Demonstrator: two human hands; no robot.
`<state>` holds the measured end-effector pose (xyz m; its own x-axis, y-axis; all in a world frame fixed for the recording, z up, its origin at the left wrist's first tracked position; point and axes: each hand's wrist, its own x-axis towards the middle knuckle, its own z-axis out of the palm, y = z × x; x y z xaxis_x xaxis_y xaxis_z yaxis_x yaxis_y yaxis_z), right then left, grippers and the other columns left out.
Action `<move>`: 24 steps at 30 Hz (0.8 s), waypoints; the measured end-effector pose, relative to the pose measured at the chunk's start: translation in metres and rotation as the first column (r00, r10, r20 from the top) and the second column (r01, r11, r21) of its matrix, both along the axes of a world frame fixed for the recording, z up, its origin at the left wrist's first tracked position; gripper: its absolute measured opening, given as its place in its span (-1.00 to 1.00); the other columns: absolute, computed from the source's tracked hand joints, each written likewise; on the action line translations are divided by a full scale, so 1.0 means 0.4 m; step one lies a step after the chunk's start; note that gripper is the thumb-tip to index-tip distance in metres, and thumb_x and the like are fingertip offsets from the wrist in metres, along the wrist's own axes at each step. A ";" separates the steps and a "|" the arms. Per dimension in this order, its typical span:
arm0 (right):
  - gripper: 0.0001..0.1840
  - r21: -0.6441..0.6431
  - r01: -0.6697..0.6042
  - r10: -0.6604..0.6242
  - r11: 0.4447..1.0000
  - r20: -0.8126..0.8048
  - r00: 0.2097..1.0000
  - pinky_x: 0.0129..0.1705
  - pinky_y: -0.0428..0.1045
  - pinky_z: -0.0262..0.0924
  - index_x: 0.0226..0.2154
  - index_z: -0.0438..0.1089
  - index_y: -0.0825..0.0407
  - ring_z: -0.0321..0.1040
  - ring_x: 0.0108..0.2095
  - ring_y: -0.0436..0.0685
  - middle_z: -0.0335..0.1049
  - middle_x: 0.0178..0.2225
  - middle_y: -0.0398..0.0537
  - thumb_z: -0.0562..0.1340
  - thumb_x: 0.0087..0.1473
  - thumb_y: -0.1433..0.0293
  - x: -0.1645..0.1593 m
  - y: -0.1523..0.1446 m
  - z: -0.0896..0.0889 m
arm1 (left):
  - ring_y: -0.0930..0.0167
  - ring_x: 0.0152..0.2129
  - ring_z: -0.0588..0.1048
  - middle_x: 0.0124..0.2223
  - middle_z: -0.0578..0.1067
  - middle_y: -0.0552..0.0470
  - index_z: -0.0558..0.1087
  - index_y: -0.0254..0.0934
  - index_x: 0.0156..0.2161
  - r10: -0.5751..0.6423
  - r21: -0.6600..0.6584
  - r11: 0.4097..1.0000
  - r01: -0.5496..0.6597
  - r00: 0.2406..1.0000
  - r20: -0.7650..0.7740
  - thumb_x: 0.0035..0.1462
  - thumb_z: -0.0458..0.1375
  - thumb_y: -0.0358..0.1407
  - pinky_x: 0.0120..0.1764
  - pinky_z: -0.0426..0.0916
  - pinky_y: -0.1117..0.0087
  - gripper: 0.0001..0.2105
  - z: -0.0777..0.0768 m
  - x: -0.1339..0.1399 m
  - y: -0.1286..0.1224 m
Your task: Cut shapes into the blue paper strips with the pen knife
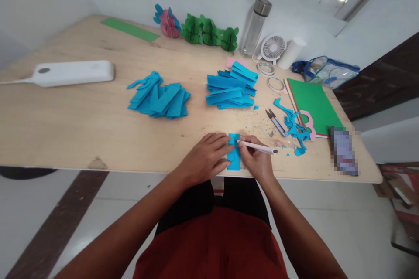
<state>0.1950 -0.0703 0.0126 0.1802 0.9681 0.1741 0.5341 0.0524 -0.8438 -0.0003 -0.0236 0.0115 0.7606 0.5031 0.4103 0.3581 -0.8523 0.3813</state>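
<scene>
Pinching a pen (258, 145), the right fingers (245, 151) angle it at the blue strip (233, 165) near the counter's (98, 130) six-o'clock edge; the left fingers (220, 144), slightly apart, lie flat, probably steadying the strip. Scissors (281, 129) sit at two o'clock, presumably handy.

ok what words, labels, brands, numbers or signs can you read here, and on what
No text can be read.
Clear plastic pouch: round blue mark, too small.
Upper white tape roll: any print too small.
Flat pixelated rectangular item: unreadable.
Slim white pen in the right hand: no readable lettering.
</scene>
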 end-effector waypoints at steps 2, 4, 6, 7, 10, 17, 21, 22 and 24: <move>-0.82 -0.001 0.001 -0.001 1.000 0.004 1.000 -0.34 -0.05 0.30 -0.31 0.44 -0.01 0.40 -0.42 0.06 0.49 -0.39 -0.10 0.18 0.16 0.26 0.001 -0.003 0.001 | 0.13 0.16 0.33 0.14 0.44 -0.21 0.43 -0.30 0.06 -0.002 -0.008 1.000 0.002 1.000 -0.004 0.22 0.10 -0.26 0.15 0.29 -0.02 -0.68 -0.001 0.000 0.001; -0.83 -0.002 0.008 -0.008 1.000 0.014 1.000 -0.34 -0.05 0.30 -0.31 0.44 -0.01 0.39 -0.43 0.05 0.49 -0.40 -0.11 0.19 0.16 0.26 0.002 -0.006 0.003 | 0.14 0.16 0.33 0.14 0.44 -0.19 0.44 -0.27 0.05 -0.004 -0.016 1.000 0.004 1.000 -0.008 0.22 0.10 -0.26 0.15 0.29 -0.02 -0.69 -0.002 0.000 0.001; -0.83 -0.005 0.013 -0.013 1.000 0.026 1.000 -0.35 -0.06 0.29 -0.32 0.44 -0.02 0.38 -0.44 0.05 0.48 -0.41 -0.12 0.19 0.16 0.26 0.003 -0.010 0.006 | 0.14 0.16 0.33 0.13 0.44 -0.19 0.44 -0.25 0.04 -0.005 -0.014 1.000 0.004 1.000 -0.011 0.22 0.11 -0.26 0.15 0.29 -0.03 -0.70 -0.002 0.000 0.002; -0.82 -0.006 0.015 -0.015 1.000 0.031 0.999 -0.36 -0.06 0.28 -0.32 0.44 -0.02 0.37 -0.44 0.04 0.48 -0.42 -0.12 0.19 0.16 0.26 0.003 -0.011 0.008 | 0.13 0.16 0.33 0.13 0.44 -0.19 0.45 -0.26 0.03 -0.005 -0.010 1.000 0.005 1.000 -0.011 0.22 0.11 -0.26 0.14 0.29 -0.03 -0.70 -0.002 0.000 0.003; -0.82 -0.011 0.014 -0.013 1.000 0.034 0.999 -0.38 -0.06 0.26 -0.32 0.44 -0.02 0.36 -0.45 0.04 0.47 -0.42 -0.12 0.19 0.16 0.25 0.004 -0.016 0.010 | 0.12 0.15 0.33 0.12 0.44 -0.21 0.46 -0.27 0.02 -0.004 0.001 1.000 0.004 1.000 -0.011 0.22 0.11 -0.27 0.14 0.30 -0.03 -0.71 -0.001 0.001 0.003; -0.84 -0.006 0.021 -0.021 1.000 0.032 0.999 -0.35 -0.05 0.30 -0.30 0.45 -0.03 0.41 -0.40 0.07 0.50 -0.39 -0.09 0.20 0.15 0.26 0.008 -0.024 0.008 | 0.15 0.15 0.34 0.12 0.44 -0.18 0.46 -0.24 0.04 -0.001 0.010 1.000 0.001 1.000 -0.006 0.24 0.09 -0.27 0.14 0.30 -0.01 -0.70 -0.001 0.001 0.001; -0.83 -0.008 0.028 -0.028 1.000 0.038 0.999 -0.33 -0.04 0.30 -0.29 0.44 -0.03 0.42 -0.38 0.08 0.51 -0.38 -0.08 0.19 0.16 0.26 0.008 -0.031 0.012 | 0.14 0.15 0.34 0.12 0.44 -0.20 0.46 -0.25 0.04 -0.003 0.016 1.000 0.003 1.000 -0.011 0.24 0.09 -0.27 0.14 0.30 -0.01 -0.70 0.001 0.001 0.001; -0.83 -0.008 0.031 -0.031 0.999 0.042 0.999 -0.34 -0.04 0.30 -0.29 0.44 -0.02 0.42 -0.38 0.08 0.51 -0.38 -0.08 0.19 0.16 0.26 0.007 -0.033 0.014 | 0.14 0.15 0.34 0.12 0.44 -0.19 0.46 -0.25 0.04 -0.003 0.015 1.000 0.003 1.000 -0.015 0.24 0.09 -0.27 0.14 0.31 -0.01 -0.70 0.001 0.001 0.001; -0.82 -0.005 0.037 -0.037 0.999 0.051 0.998 -0.35 -0.04 0.29 -0.29 0.45 -0.02 0.42 -0.38 0.08 0.50 -0.38 -0.07 0.19 0.17 0.26 0.006 -0.036 0.016 | 0.15 0.15 0.34 0.13 0.44 -0.18 0.46 -0.23 0.04 -0.001 0.014 1.000 0.001 1.000 -0.021 0.24 0.09 -0.27 0.14 0.30 -0.01 -0.71 0.002 0.001 0.000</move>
<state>0.1973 -0.0848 0.0191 0.2068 0.9620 0.1784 0.5775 0.0271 -0.8159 0.0000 -0.0235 0.0123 0.7699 0.4966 0.4009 0.3648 -0.8578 0.3620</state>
